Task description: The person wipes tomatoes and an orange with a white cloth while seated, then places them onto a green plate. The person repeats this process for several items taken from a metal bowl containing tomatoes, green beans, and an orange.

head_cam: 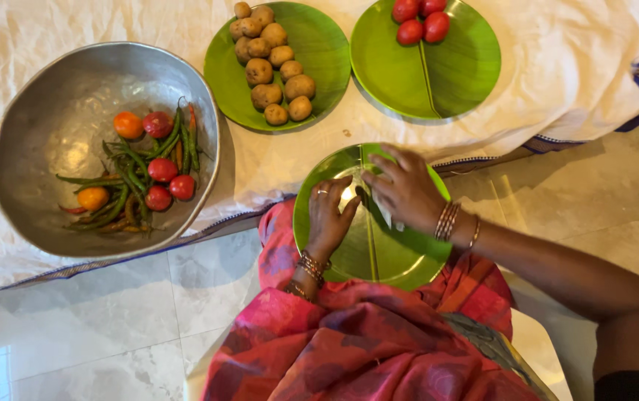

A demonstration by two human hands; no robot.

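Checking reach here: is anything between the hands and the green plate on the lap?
Nothing visible. The left hand and the right hand already rest on the green plate; the metal bowl sits off to the side.

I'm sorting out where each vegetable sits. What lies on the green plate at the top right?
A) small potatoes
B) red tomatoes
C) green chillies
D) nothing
B: a few red tomatoes sit at the far edge of the top-right green plate; the potatoes fill the neighbouring plate.
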